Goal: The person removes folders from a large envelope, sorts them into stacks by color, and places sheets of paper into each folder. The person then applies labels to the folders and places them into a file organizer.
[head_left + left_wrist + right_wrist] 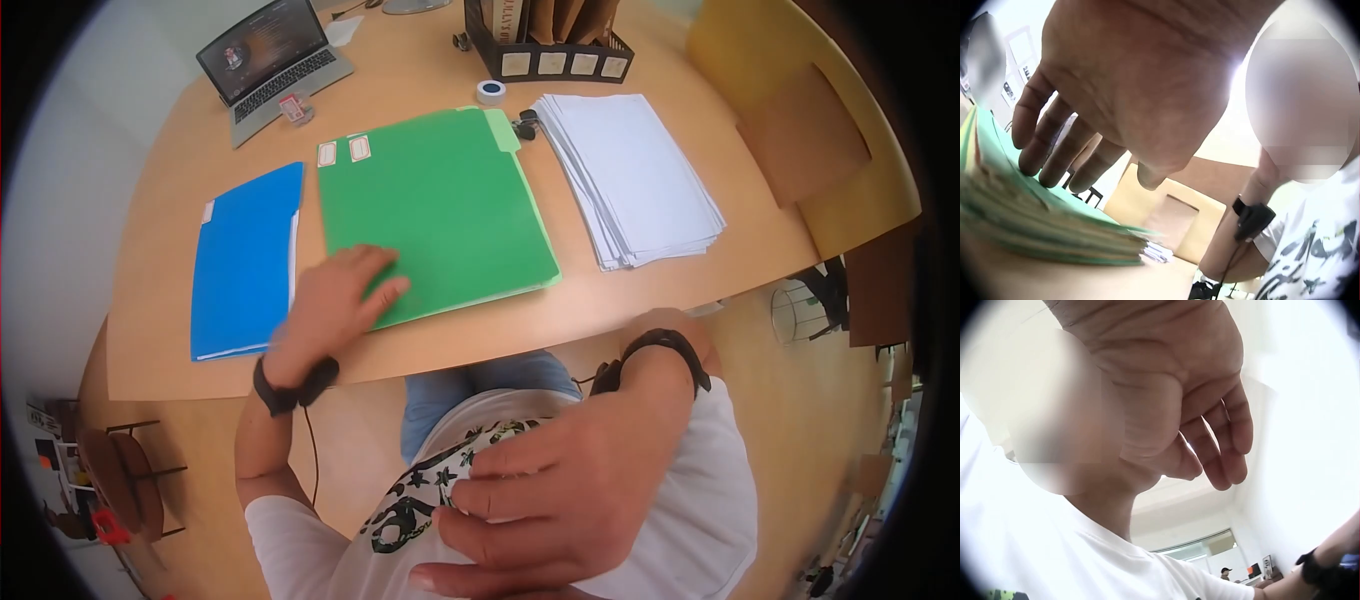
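Observation:
A green folder (440,210) lies flat on the table, with two labels at its upper left. My left hand (345,300) is over its lower left corner, fingers spread; in the left wrist view the fingertips of that hand (1129,87) are at the top of a thick stack of folders (1054,225). A blue folder (245,265) lies left of the green one, partly behind the left wrist. My right hand (560,490) is raised in front of the shirt, away from the table, fingers loosely bent and holding nothing; the right wrist view shows the bare palm (1172,381).
White papers (635,175) lie stacked right of the green folder, with black clips (525,125) between them. Behind are a laptop (275,65), a small round device (490,92) and a black organizer (550,62). A yellow chair or panel (840,130) borders the table's right side.

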Available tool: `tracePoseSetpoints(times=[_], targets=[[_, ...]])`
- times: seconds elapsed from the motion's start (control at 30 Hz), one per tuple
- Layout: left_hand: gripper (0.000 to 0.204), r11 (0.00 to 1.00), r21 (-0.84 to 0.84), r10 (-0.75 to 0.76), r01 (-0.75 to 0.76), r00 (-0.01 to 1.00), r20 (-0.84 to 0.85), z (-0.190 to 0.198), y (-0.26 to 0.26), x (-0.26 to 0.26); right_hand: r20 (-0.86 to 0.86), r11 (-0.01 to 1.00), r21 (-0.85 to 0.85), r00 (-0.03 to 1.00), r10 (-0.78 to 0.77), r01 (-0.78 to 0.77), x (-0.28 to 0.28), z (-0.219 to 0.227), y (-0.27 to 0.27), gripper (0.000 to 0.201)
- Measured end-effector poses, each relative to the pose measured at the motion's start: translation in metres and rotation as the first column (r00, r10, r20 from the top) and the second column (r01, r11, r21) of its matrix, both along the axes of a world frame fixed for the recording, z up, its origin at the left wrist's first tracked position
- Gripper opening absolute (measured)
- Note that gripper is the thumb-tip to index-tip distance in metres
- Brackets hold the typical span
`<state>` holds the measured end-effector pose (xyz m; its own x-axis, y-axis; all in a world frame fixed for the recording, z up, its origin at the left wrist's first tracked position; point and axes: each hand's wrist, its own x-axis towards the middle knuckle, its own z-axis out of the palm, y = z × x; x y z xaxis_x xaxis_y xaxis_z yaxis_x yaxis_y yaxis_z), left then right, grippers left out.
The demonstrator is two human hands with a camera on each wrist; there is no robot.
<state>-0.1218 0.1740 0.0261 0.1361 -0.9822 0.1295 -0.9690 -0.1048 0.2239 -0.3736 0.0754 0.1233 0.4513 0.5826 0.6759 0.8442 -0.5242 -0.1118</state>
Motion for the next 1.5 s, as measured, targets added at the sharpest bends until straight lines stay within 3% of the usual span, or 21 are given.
tracePoseSetpoints(times=[0.07,0.17,0.23,0.3,0.37,0.4,0.47,0.6,0.67,0.73,0.87,0.97,1.07,1.17,1.2,1.27,1.33,1.43,1.5], targets=[[0.045,0.997,0.009,0.079,-0.078,0.996,-0.043,0.003,-0.017,0.022,0.100,0.995,-0.022,0.991,-0.094,0.096,-0.005,-0.003,0.005,0.029],[0.052,0.986,-0.082,0.145,-0.144,0.989,0.006,-0.001,-0.047,0.069,0.425,0.984,0.093,0.888,-0.175,0.150,0.011,-0.018,0.008,0.027],[0.060,0.983,-0.127,0.135,-0.134,0.991,-0.003,-0.013,-0.073,0.104,0.469,0.992,0.077,0.874,-0.126,0.101,0.016,-0.013,0.003,0.020],[0.070,0.979,-0.072,0.190,-0.193,0.981,-0.044,-0.016,-0.088,0.127,0.300,0.998,-0.068,0.953,0.035,-0.016,0.012,0.013,-0.023,0.017],[0.080,0.951,0.069,0.308,-0.302,0.945,-0.113,-0.012,-0.104,0.138,0.293,0.976,0.076,0.940,0.173,-0.204,0.017,0.011,-0.050,0.014],[0.083,0.935,0.090,0.352,-0.344,0.930,-0.107,-0.015,-0.108,0.144,-0.144,0.916,0.089,0.915,-0.377,0.391,0.005,0.023,-0.051,0.014],[0.090,0.906,0.143,0.414,-0.399,0.905,-0.096,-0.024,-0.122,0.148,-0.189,0.870,0.175,0.883,-0.429,0.460,0.027,0.032,-0.093,0.019],[0.092,0.919,0.154,0.388,-0.363,0.903,-0.186,-0.029,-0.128,0.154,-0.462,0.590,0.128,0.574,-0.676,0.797,0.118,-0.007,-0.202,0.031],[0.093,0.920,0.163,0.383,-0.355,0.903,-0.193,-0.028,-0.129,0.154,-0.431,0.486,-0.107,0.400,-0.809,0.868,0.159,-0.044,-0.252,0.039],[0.092,0.920,0.169,0.386,-0.354,0.896,-0.220,-0.027,-0.128,0.151,-0.283,0.377,-0.340,0.288,-0.915,0.862,0.185,-0.080,-0.283,0.040],[0.087,0.931,0.147,0.363,-0.335,0.897,-0.251,-0.032,-0.127,0.157,-0.492,0.389,-0.424,0.153,-0.857,0.818,0.200,-0.096,-0.302,0.039],[0.088,0.935,0.117,0.355,-0.335,0.875,-0.329,-0.037,-0.128,0.166,-0.494,0.315,-0.509,0.028,-0.869,0.801,0.195,-0.093,-0.310,0.040],[0.081,0.947,0.046,0.313,-0.319,0.877,-0.366,-0.041,-0.125,0.168,-0.577,0.403,-0.557,0.010,-0.817,0.726,0.177,-0.088,-0.315,0.045],[0.073,0.926,0.080,0.356,-0.368,0.785,-0.507,-0.039,-0.123,0.164,-0.641,0.502,-0.514,0.077,-0.763,0.696,0.163,-0.096,-0.315,0.049],[0.070,0.922,0.059,0.354,-0.384,0.769,-0.533,-0.039,-0.123,0.162,-0.599,0.503,-0.511,0.131,-0.790,0.697,0.161,-0.105,-0.316,0.049],[0.063,0.907,0.019,0.354,-0.422,0.735,-0.578,-0.034,-0.118,0.152,-0.610,0.489,-0.525,0.093,-0.787,0.696,0.163,-0.114,-0.310,0.047],[0.058,0.909,-0.017,0.274,-0.417,0.627,-0.729,-0.039,-0.115,0.153,-0.622,0.478,-0.494,0.089,-0.778,0.727,0.167,-0.120,-0.302,0.037],[0.048,0.898,-0.041,0.191,-0.437,0.472,-0.861,-0.042,-0.104,0.153,-0.268,0.191,-0.679,0.003,-0.963,0.709,0.177,-0.121,-0.302,0.028],[0.043,0.886,-0.060,0.146,-0.459,0.402,-0.904,-0.038,-0.101,0.149,-0.313,0.172,-0.461,0.022,-0.950,0.871,0.181,-0.121,-0.311,0.027]])
